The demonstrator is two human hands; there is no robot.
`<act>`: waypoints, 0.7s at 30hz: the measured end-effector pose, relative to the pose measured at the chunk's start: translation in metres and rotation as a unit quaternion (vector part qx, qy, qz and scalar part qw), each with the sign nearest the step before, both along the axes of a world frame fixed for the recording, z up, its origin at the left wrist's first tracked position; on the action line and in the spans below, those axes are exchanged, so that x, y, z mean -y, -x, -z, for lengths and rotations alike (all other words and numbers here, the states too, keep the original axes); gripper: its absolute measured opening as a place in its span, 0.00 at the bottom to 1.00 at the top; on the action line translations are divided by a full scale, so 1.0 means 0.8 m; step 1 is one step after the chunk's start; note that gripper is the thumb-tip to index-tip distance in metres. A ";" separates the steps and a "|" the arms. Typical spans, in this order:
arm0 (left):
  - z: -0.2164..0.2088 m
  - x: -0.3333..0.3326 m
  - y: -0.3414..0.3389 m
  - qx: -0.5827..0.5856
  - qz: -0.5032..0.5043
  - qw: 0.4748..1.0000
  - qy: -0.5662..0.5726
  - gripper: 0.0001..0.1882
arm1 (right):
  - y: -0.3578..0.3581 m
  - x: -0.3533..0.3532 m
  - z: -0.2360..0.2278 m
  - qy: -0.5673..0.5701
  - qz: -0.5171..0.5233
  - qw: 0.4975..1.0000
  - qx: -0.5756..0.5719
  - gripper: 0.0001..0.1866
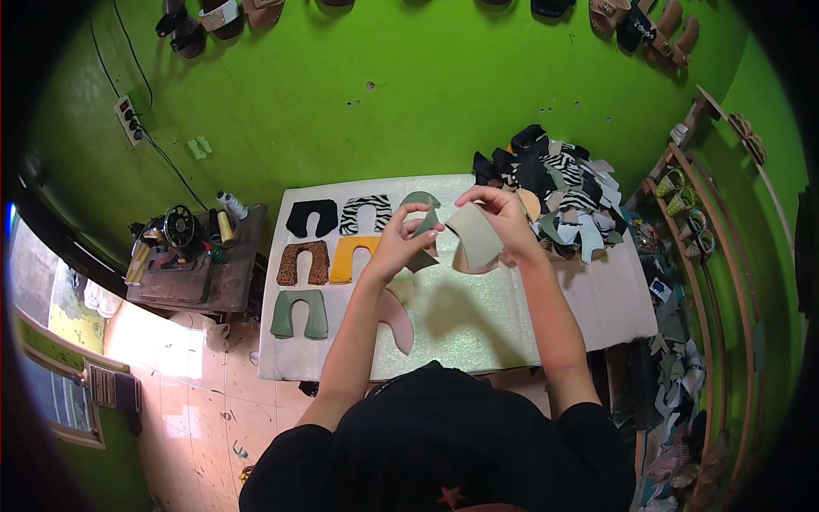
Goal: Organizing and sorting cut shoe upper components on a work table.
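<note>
Both arms reach over the white table. My left hand (404, 242) is closed, its fingers pinching a dark green cut piece (426, 223). Beside it, my right hand (505, 220) grips a pale grey-green cut piece (479, 242) by its upper edge, a little above the table. Whether the two pieces are joined I cannot tell. To the left lie U-shaped cut pieces in stacks: black (312, 218), zebra-striped (365, 213), leopard-spotted (302, 264), yellow (343, 259) and green (299, 314). A pale pink curved piece (397, 321) shows partly behind my left forearm.
A heap of mixed scraps (559, 183) covers the table's (597, 299) back right. At the left stands a sewing machine (177, 226) with thread cones (230, 205). A wooden rack (695, 230) lines the right wall. Sandals (220, 17) hang along the green wall.
</note>
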State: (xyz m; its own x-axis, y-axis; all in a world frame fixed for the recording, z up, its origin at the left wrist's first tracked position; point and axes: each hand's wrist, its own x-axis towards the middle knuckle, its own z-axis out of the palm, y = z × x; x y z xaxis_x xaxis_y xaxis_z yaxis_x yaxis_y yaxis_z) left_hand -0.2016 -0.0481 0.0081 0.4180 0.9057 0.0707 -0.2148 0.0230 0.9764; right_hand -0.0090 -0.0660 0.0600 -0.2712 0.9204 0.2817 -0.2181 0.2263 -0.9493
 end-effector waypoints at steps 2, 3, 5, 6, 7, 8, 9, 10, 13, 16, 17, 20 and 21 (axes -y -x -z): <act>-0.005 0.006 0.004 0.001 0.038 0.999 -0.012 0.23 | 0.018 -0.002 0.013 0.017 -0.022 0.999 -0.038 0.04; -0.004 0.005 0.008 -0.036 0.045 0.998 -0.008 0.27 | 0.028 -0.003 0.018 0.002 -0.011 0.999 -0.052 0.04; -0.004 0.011 0.012 -0.039 0.051 0.997 -0.040 0.29 | 0.042 -0.005 0.031 -0.003 0.024 0.996 -0.088 0.06; -0.004 0.013 0.013 -0.041 0.055 0.995 -0.073 0.30 | 0.048 -0.006 0.035 -0.003 0.024 0.996 -0.089 0.06; -0.003 0.014 0.014 -0.036 0.061 0.994 -0.081 0.31 | 0.054 -0.007 0.037 0.007 0.060 0.992 -0.109 0.07; -0.005 0.015 0.018 -0.037 0.061 0.994 -0.081 0.31 | 0.058 -0.009 0.041 0.017 0.096 0.987 -0.129 0.08; -0.012 0.018 0.021 -0.114 0.035 0.988 -0.095 0.31 | 0.060 -0.016 0.050 0.012 0.103 0.981 -0.163 0.10; -0.016 0.019 0.023 -0.191 0.008 0.976 -0.108 0.30 | 0.061 -0.023 0.058 0.011 0.105 0.981 -0.164 0.10; 0.006 0.014 0.027 -0.229 -0.142 0.948 -0.172 0.26 | 0.068 -0.032 0.067 -0.117 0.277 0.953 -0.032 0.13; 0.012 0.014 0.035 -0.288 -0.238 0.896 -0.240 0.24 | 0.068 -0.029 0.066 -0.113 0.341 0.933 0.034 0.13; 0.012 0.015 0.037 -0.242 -0.181 0.931 -0.207 0.23 | 0.066 -0.033 0.068 -0.112 0.343 0.932 0.035 0.13; 0.020 0.014 0.045 -0.152 -0.113 0.970 -0.150 0.18 | 0.062 -0.039 0.072 -0.128 0.366 0.922 -0.005 0.12; 0.019 0.011 0.050 -0.136 -0.077 0.983 -0.097 0.17 | 0.059 -0.037 0.067 -0.044 0.329 0.942 -0.048 0.12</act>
